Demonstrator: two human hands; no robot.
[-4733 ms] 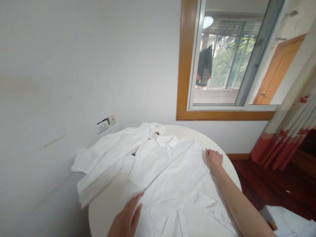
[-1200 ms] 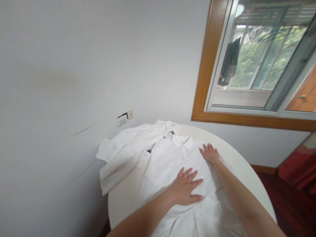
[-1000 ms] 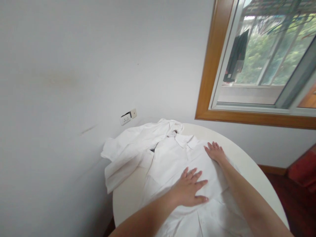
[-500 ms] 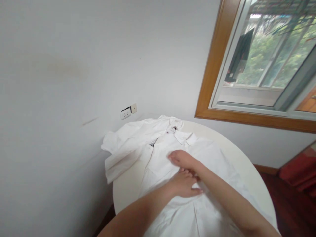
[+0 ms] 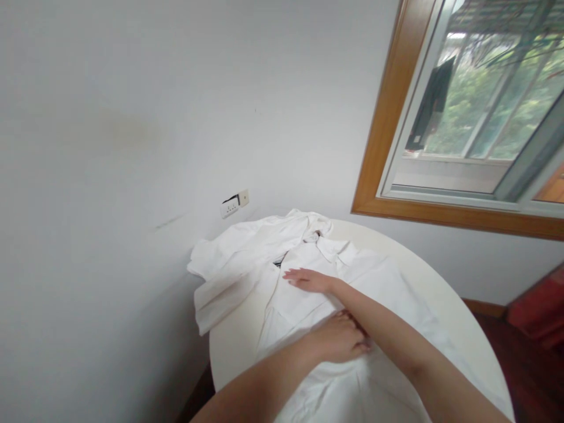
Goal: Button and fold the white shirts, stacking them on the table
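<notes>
Shirt: I see a plain white shirt (image 5: 308,305) lying on the table, its collar (image 5: 337,249) folded down in two points, the cloth mostly flat across the chest and creased lower down, toward 6 o'clock.
Right hand: the right hand (image 5: 308,280) lies palm down on the chest, fingers stretched toward 9 o'clock and held close together.
Left hand: the left hand (image 5: 343,338) is on the shirt just below, fingers bent and partly hidden by my right forearm; I cannot tell whether it pinches any cloth.
Heap: more white clothing (image 5: 255,241) is bunched at 10 to 11 o'clock, up against the shirt and overhanging the table's edge.
Table: the table (image 5: 233,341) is round, white and smooth, close to the wall.
Wall: a pale wall (image 5: 154,117) with faint stains carries a socket (image 5: 231,207) at 11 o'clock, above the heap.
Window: at 1 to 2 o'clock I have a window (image 5: 484,117) in a brown wooden frame, a dark garment hanging beyond it.
Floor: dark reddish floor (image 5: 529,364) and a red curtain (image 5: 540,308) show at 3 o'clock.
Lie: the collar points to 12, the long axis running roughly 12 to 6.
</notes>
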